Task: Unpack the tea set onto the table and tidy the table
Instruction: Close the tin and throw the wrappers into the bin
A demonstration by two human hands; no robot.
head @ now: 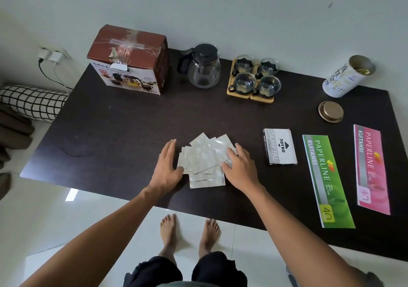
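Silver packets (204, 162) are lying in a messy pile on the dark desk (110, 132), near the front edge. The pile is being squeezed from both sides. The left hand (169, 165) is set flat against the left side of the pile, with its fingers (170, 148) straight and pressed together. The right hand (239, 168) is laid on the right side, with its fingers (231, 156) a little spread on top of the packets. Nothing is pinched or lifted.

The tea set is already out. The teapot (204, 65) is stood at the back of the desk, beside the box (130, 61). The four cups (256, 76) are set on wooden trays just right of the teapot.

The packets look thin and slippery. If they are pushed too fast, some could be slid over each other and shot out of the pile. A few could be knocked off the front edge onto the floor. If the pile is picked up loosely, packets could be dropped from the bottom.
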